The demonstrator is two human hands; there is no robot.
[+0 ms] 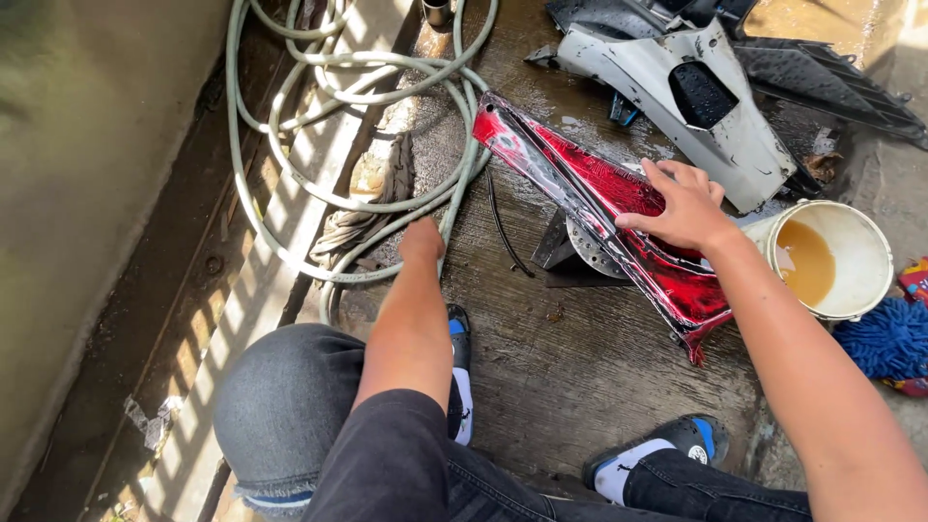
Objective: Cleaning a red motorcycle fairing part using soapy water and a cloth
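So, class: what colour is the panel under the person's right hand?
Glossy red panel, with dark edging, under the right hand; head view.

I have a single view, from the camera on the person's head, looking steeply down past their knees and sandalled feet at the wet concrete floor point(570, 367). It sits close: both forearms run in from the bottom edge. The frame reaches from a wall on the left to a bucket point(831, 256) at the right edge, with a coiled hose point(338, 106) at the top.
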